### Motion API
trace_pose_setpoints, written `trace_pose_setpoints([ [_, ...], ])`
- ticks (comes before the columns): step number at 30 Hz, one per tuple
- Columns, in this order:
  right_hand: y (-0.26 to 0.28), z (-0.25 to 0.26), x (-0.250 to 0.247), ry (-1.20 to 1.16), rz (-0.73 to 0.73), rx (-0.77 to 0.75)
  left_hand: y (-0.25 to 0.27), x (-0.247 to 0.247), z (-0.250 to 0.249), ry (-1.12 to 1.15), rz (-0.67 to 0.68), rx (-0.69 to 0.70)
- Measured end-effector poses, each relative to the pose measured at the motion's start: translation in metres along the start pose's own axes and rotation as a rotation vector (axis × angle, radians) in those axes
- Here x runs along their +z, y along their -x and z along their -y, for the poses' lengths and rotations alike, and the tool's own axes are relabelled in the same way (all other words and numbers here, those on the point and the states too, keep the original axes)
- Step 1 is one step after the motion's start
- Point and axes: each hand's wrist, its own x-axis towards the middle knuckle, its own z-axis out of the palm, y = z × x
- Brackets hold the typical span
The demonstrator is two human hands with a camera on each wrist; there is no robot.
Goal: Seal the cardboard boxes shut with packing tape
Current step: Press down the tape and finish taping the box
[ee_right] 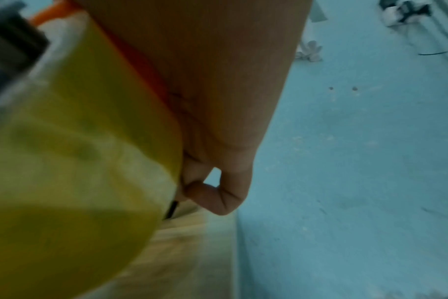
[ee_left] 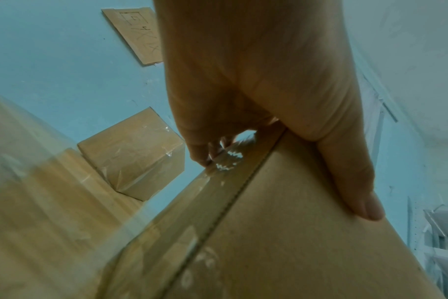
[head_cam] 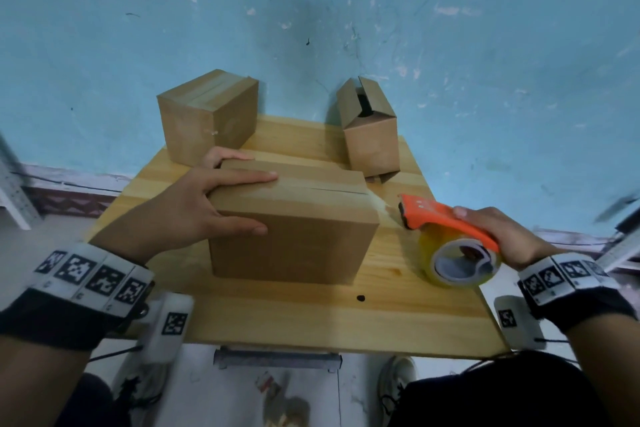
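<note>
Both hands are in view over a wooden counter [head_cam: 311, 315] set against a blue wall [head_cam: 485, 45]. On the left, the left hand [head_cam: 194, 208] lies spread on the near cardboard box [head_cam: 294, 239]: straight fingers rest across the top flaps, the thumb presses the front face, and 1 fingertip hooks over the far top edge. From the left wrist view, the same left hand [ee_left: 256, 91] presses flat on the box [ee_left: 307, 242], beside a strip of clear tape [ee_left: 218, 192] that runs along its top seam. This box sits in the middle of the counter, its flaps folded shut, with the clear tape [head_cam: 301, 189] already covering most of the centre seam.

Behind it, at the far left of the counter, stands a closed box [head_cam: 207, 114] with tape over its top; it is also visible from the left wrist [ee_left: 133, 153]. At the far right stands a smaller box [head_cam: 372, 128], its top flaps partly open, showing a dark gap.

To the right of the near box, the right hand [head_cam: 495, 236] is wrapped around an orange tape dispenser [head_cam: 446, 218] carrying a yellowish roll of packing tape [head_cam: 457, 263]. The dispenser's front end sits just off the box's right top corner, above the counter, and a stretch of tape appears to run from that corner to it. From the right wrist, the roll [ee_right: 77, 161] fills the left of the picture, with the right hand [ee_right: 218, 101] curled against it; the picture is blurred.

Each wrist wears a black band with square black-and-white markers.
</note>
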Motion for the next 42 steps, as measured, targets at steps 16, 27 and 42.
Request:
trace_pose_setpoints([
  [16, -0.02, 0.107, 0.02, 0.549, -0.136, -0.105, -0.001, 0.003, 0.001, 0.013, -0.009, 0.004],
  [27, -0.011, 0.152, 0.044, 0.957, -0.322, -0.199, -0.002, -0.001, -0.004, -0.005, 0.023, -0.03],
  [42, -0.02, 0.107, 0.03, 0.549, -0.113, 0.202, -0.002, 0.002, -0.002, -0.019, -0.015, 0.0],
])
